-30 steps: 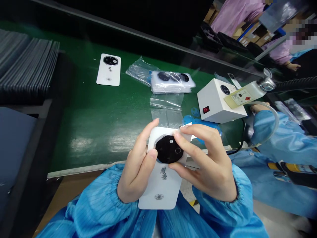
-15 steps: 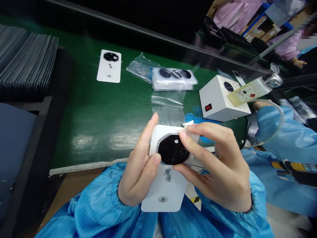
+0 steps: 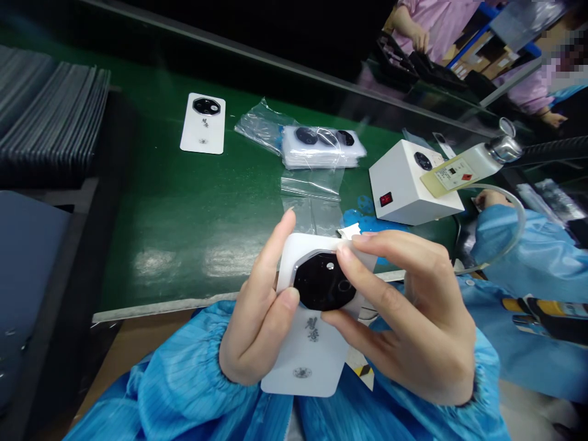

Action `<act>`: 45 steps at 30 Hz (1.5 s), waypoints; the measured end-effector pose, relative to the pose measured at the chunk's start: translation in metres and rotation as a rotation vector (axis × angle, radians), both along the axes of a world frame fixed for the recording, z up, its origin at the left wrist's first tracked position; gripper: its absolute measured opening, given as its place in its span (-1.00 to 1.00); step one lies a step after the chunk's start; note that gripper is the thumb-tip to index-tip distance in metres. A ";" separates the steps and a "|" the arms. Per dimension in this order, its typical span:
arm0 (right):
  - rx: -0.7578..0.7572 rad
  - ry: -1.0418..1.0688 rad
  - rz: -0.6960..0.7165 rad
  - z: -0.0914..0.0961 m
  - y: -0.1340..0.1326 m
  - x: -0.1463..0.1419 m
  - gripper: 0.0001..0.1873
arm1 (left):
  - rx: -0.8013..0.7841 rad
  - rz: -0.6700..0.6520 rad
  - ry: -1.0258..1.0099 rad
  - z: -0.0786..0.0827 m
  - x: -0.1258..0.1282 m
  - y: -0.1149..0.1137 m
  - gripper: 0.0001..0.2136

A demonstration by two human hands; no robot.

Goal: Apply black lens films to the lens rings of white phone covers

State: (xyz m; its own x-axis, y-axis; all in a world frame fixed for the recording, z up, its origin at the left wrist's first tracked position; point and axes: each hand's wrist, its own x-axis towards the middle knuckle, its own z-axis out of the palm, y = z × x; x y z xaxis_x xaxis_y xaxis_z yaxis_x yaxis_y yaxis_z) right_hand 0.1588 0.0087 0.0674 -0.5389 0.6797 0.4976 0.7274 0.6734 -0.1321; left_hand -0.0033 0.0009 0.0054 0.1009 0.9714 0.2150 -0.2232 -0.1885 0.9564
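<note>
I hold a white card with a black eight-sided piece on it, above the green table. The fingers of my left hand and right hand are closed on the card. A clear plastic bag lies just beyond.

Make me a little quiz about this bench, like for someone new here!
1. True or false: the left hand and the right hand are both holding the white panel.
2. Pick one: what colour is the rocker switch on the white box?
A. blue
B. red
C. yellow
3. Fill in the missing word: the stack of white panels is in a clear plastic ____.

Key: 1. true; 2. B; 3. bag
</note>
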 end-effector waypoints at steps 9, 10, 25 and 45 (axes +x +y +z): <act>-0.016 0.004 0.010 0.000 0.000 0.001 -0.57 | -0.018 -0.062 -0.025 0.000 -0.002 -0.001 -0.52; -0.018 0.007 0.012 0.000 0.000 0.002 -0.56 | -0.018 -0.069 -0.025 0.000 -0.002 -0.001 -0.52; -0.030 0.035 0.030 -0.004 0.000 0.003 -0.53 | -0.007 -0.062 0.028 -0.002 -0.002 -0.001 -0.51; -0.044 0.032 0.029 -0.005 0.000 0.004 -0.50 | 0.025 -0.056 0.068 -0.006 -0.002 -0.001 -0.49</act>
